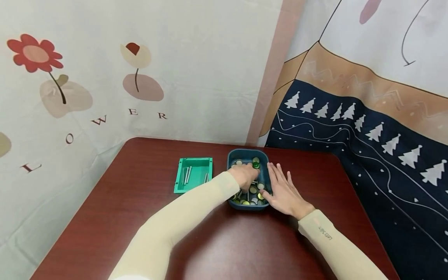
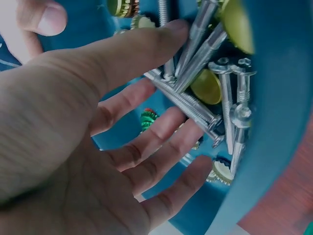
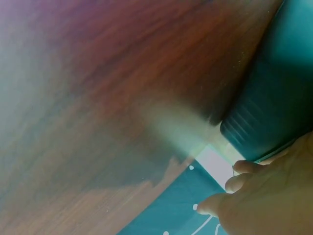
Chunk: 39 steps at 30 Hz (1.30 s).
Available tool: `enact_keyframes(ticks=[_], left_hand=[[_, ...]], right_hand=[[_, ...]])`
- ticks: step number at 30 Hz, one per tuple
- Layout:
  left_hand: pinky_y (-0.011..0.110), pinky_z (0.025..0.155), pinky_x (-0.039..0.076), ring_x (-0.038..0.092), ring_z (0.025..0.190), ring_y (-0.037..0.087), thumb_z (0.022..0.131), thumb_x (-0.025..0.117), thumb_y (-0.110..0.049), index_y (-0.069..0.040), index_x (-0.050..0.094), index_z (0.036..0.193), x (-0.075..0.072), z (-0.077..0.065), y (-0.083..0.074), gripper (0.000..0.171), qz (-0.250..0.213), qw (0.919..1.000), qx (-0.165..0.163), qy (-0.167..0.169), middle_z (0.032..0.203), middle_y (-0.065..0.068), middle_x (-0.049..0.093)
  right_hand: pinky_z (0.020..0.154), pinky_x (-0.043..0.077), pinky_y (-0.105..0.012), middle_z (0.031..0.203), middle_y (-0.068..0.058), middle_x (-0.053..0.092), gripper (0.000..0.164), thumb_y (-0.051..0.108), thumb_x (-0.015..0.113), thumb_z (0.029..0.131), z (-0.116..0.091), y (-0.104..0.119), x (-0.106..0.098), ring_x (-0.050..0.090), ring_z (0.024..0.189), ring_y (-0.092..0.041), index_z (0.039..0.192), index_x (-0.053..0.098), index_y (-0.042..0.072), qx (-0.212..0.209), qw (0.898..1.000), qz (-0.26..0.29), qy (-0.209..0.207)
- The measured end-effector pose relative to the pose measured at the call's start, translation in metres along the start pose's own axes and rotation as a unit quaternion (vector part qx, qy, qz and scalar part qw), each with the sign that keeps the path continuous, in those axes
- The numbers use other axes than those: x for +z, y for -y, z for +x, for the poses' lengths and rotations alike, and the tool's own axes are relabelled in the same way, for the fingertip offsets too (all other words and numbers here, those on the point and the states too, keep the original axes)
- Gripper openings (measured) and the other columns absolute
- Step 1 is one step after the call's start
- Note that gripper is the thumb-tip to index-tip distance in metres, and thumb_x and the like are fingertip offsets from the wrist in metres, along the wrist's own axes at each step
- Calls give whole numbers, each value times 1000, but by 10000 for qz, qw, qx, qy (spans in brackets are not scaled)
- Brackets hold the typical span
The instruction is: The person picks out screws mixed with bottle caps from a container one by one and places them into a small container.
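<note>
The left arm, in a pale sleeve (image 1: 196, 206), slants forward and to the right across the table (image 1: 217, 241), bent at the elbow, and brings the left hand (image 1: 244, 174) down into the blue bin (image 1: 249, 207). The bin stands near the table's far edge, to the right of a green tray (image 1: 197, 175) with a few bolts in it. In the head view the back of this hand is up and hides most of its fingers. The left wrist view shows them: the thumb (image 2: 142, 54) stretches over the bolts (image 2: 195, 107), while the other fingers (image 2: 162, 157) are spread apart and slightly bent, their tips beside and under a slanting pair. Thumb and fingers stand well apart. Caps (image 2: 206, 87) lie among the bolts, around the hand.

The right arm comes in from the lower right, and the right hand (image 1: 284, 193) lies along the bin's right side, back up. Its fingers are straight and fanned, pointing away from the person, the index beside the rim; the thumb reaches left over the rim. Whether the right fingers press on the wall I cannot tell.
</note>
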State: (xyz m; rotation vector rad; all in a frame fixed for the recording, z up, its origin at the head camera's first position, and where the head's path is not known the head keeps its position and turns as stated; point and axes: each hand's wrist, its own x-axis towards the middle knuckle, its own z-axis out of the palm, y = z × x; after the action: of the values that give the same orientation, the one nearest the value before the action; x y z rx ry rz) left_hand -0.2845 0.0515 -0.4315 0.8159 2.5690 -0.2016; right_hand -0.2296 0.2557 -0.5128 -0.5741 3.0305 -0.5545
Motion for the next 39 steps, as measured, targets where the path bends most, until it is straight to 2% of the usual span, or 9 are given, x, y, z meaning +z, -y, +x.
enact_keyframes(ticks=[2,8,16,23,27,32,35,39], left_hand=[[46,118,64,64,152,28,107,87,-22,-24,53,176,3,1,-1,77,4,10000,13,-10,176,13,55],[46,118,64,68,149,29,110,82,-16,-20,59,170,8,4,-1,64,-25,9998,126,-153,167,13,65],[35,101,67,73,131,19,107,85,-15,-20,54,173,2,7,-4,73,-36,9996,82,282,157,7,72],[32,96,63,69,134,15,110,81,-15,-25,39,184,-15,4,-5,86,-127,9979,-233,597,171,2,64],[33,100,65,68,139,15,109,83,-15,-25,38,184,-16,3,-5,88,-161,9977,-280,588,173,3,63],[32,97,65,70,130,15,108,84,-14,-23,46,180,-15,7,-5,82,-149,9981,-174,573,166,4,68],[34,99,65,71,122,16,109,82,-15,-19,62,168,-8,20,1,62,-119,9984,-13,550,154,5,75],[39,100,62,70,114,16,110,81,-23,-24,76,147,15,61,16,37,98,9990,94,430,141,1,79]], right_hand=[[140,11,-85,196,-23,17,102,47,67,114,-2,1,0,11,182,-54,187,11,3,11,10000,11,53],[140,11,-86,196,-22,16,101,46,66,114,-2,1,2,11,182,-54,187,11,4,70,10000,67,4],[141,11,-85,196,-22,16,103,48,66,114,-4,-1,4,11,182,-53,187,9,4,109,9999,-11,102],[141,12,-84,196,-21,16,103,48,66,114,1,0,0,11,183,-53,188,9,6,121,9999,-34,33],[141,11,-84,196,-22,17,104,47,67,113,1,2,-1,11,183,-53,188,8,5,107,9999,32,25],[141,11,-84,195,-23,17,104,48,67,113,-2,1,-2,12,183,-53,188,9,5,151,9999,-3,69],[141,11,-84,195,-23,17,105,49,67,112,-2,2,-2,11,183,-53,188,8,5,198,9998,-35,79],[141,11,-84,195,-23,19,104,48,67,112,-1,2,-2,11,183,-52,188,9,6,242,9997,-44,12]])
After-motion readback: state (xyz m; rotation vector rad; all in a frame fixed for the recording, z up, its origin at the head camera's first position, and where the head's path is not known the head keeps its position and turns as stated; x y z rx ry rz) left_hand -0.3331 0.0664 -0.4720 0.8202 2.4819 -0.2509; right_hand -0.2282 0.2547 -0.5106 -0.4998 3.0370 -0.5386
